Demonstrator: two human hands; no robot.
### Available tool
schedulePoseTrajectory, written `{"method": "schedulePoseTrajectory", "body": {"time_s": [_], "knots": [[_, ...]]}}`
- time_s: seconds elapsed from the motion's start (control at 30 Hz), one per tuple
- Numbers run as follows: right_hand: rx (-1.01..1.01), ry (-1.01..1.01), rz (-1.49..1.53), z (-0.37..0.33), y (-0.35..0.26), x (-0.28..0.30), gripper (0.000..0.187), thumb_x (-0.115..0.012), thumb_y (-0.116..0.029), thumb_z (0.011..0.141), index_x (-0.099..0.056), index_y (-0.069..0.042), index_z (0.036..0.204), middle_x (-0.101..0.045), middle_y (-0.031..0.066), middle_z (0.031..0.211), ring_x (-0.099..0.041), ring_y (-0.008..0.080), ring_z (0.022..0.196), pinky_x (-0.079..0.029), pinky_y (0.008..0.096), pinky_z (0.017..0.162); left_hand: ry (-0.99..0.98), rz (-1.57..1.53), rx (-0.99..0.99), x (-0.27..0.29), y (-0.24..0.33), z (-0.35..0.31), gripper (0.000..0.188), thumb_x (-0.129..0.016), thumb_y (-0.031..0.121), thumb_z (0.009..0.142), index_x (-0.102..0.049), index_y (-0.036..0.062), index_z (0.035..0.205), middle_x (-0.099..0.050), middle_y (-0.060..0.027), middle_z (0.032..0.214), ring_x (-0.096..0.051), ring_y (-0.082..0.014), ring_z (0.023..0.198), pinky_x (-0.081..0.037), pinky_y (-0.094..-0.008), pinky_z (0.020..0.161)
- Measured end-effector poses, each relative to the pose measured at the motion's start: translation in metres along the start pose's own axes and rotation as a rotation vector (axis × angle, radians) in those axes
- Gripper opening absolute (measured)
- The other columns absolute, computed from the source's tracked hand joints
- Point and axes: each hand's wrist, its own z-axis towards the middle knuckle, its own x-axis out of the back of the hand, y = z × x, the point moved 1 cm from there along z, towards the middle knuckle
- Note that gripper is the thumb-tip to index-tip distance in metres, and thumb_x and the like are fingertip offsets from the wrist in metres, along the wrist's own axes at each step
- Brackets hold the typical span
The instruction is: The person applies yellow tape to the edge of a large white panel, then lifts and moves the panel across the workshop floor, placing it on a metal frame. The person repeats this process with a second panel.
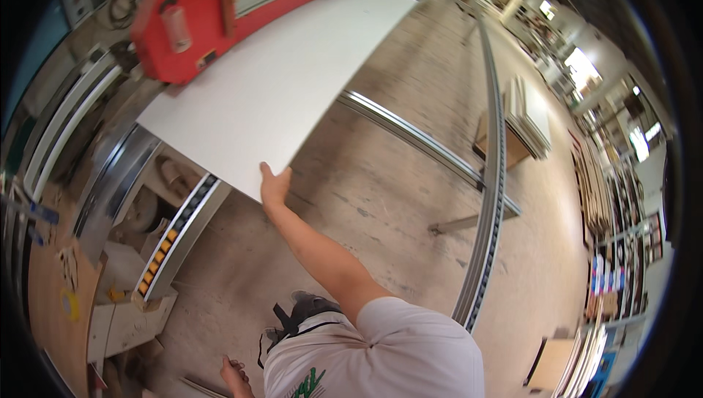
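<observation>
A long white panel lies slantwise on the support of a red saw machine, reaching away from me. My right hand grips the panel's near right corner, the thumb on the top face and the other fingers partly hidden at the edge. Low beside my body hangs my left hand, its fingers loosely bent and slightly apart, with nothing visible in them. It touches neither the panel nor the machine.
A metal crossbar joins a long curved-looking rail on the right. Stacked boards stand beyond it. At left are a roller strip and a wooden bench with a yellow tape roll. More boards lean at lower right.
</observation>
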Motion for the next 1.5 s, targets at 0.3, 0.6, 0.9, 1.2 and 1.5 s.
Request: {"method": "schedulePoseTrajectory", "body": {"time_s": [0.3, 0.6, 0.9, 1.2, 1.5], "knots": [[0.042, 0.025, -0.174, 0.095, -0.002, 0.001, 0.048, -0.077, -0.038, 0.091, -0.061, 0.007, 0.098, -0.069, 0.0256, 0.094, -0.07, 0.0365, 0.088, -0.055, 0.0484, 0.08, 0.038, 0.483, -0.566, 0.007, -0.005, -0.049, 0.04, -0.065, 0.029, 0.096, -0.066, -0.0048, 0.075, -0.063, -0.011, 0.063, -0.055, -0.0182, 0.058, -0.045, -0.0383, 0.058], [-0.574, -1.054, -0.574, -0.21, 0.197, 0.096, 0.032, -0.06, -0.03, 0.101, -0.059, -0.01, 0.077, -0.059, 0.0055, 0.063, -0.054, 0.0163, 0.051, -0.04, 0.0284, 0.045, 0.28, 0.446, -0.127, 0.16, -0.22, 0.022, 0.05, -0.064, 0.043, 0.09, -0.074, -0.0056, 0.078, -0.07, -0.0279, 0.078, -0.072, -0.0407, 0.083, -0.056, -0.0474, 0.083], [-0.12, -1.938, -1.19, -0.563, 0.248, 0.043, 0.028, -0.065, -0.03, 0.099, -0.058, -0.006, 0.11, -0.068, 0.009, 0.095, -0.07, 0.0208, 0.081, -0.054, 0.0347, 0.065, 0.574, -0.513, 0.398, 0.282, -0.441, 0.067, 0.069, -0.056, 0.06, 0.094, -0.072, -0.0021, 0.067, -0.072, -0.0203, 0.068, -0.074, -0.0338, 0.076, -0.057, -0.0441, 0.083], [1.264, -2.356, -0.859, -0.852, 0.308, -0.173, 0.04, -0.069, -0.033, 0.098, -0.062, 0.004, 0.112, -0.067, 0.0154, 0.1, -0.066, 0.0284, 0.091, -0.053, 0.0417, 0.082, 0.898, -0.549, 0.392, 0.4, -0.373, 0.16, 0.087, -0.05, 0.073, 0.094, -0.069, -0.0105, 0.078, -0.071, -0.0265, 0.076, -0.071, -0.044, 0.082, -0.055, -0.0511, 0.083], [1.162, -2.547, -1.064, -1.117, 0.452, -0.277, 0.066, -0.059, -0.046, 0.104, -0.055, 0.014, 0.131, -0.067, 0.0211, 0.12, -0.065, 0.0285, 0.11, -0.051, 0.0393, 0.095, 0.907, -1.155, 0.526, 0.471, -0.363, 0.233, 0.083, -0.056, 0.07, 0.092, -0.071, -0.0118, 0.092, -0.072, -0.0298, 0.088, -0.071, -0.043, 0.092, -0.054, -0.0486, 0.084]]}}
